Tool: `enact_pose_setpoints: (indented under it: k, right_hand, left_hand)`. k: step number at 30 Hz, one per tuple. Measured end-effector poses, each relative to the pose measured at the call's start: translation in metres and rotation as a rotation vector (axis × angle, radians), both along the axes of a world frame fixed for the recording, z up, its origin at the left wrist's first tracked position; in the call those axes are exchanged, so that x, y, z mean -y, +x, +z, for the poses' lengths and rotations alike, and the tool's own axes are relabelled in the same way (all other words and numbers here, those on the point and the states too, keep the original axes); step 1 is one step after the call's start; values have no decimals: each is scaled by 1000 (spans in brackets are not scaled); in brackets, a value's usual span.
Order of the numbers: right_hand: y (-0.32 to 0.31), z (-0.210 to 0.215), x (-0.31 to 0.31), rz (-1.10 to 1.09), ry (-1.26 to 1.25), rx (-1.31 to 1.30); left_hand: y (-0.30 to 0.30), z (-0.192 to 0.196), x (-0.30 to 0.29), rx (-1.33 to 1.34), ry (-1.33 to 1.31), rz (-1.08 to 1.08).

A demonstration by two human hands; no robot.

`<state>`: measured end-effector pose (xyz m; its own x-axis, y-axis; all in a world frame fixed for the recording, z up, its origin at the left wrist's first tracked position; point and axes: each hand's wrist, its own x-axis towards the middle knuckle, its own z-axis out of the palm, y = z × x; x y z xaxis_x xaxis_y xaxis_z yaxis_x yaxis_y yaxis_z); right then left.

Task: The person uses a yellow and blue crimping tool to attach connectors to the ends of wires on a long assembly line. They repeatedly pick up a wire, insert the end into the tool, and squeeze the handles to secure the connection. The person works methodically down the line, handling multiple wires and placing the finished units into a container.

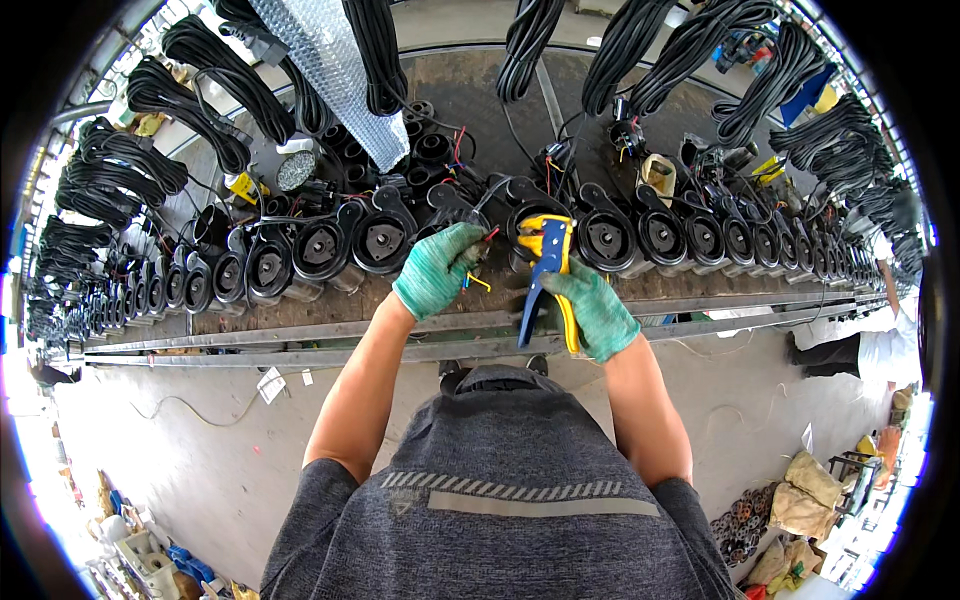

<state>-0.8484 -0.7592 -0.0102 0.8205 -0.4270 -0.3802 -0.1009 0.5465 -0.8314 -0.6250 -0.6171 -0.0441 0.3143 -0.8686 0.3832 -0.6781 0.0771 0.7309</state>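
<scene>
Motor housings (380,240) in a row on bench (300,345); cable coils (240,90) behind.

even, bright daylight fills the frame, with soft shadows and white glare blown out at the lower left and right rims. the middle is sharp; fisheye bending curves straight lines, and a black border rings the corners.

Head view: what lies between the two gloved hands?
Thin coloured wire ends, red, yellow and blue, stick out from the left hand toward the blue-and-yellow wire stripper gripped by the right hand.
</scene>
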Motion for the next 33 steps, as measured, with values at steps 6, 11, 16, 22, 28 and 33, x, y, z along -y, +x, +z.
enact_pose_setpoints:
  k: [6,11,16,22,28,33]
  right_hand:
    - [-8,18,-13,96,170,32]
    - [1,26,-11,137,191,72]
    - [5,25,-11,173,230,42]
    - [7,19,-13,132,202,39]
    - [11,15,-10,147,74,-21]
    - [20,9,-23,-124,118,190]
  left_hand:
    - [3,-1,1,144,34,2]
    - [5,5,-1,291,91,-17]
    - [5,11,0,329,73,-27]
    - [5,13,2,348,118,-25]
    - [4,10,4,322,66,-16]
    - [8,8,11,135,-16,12]
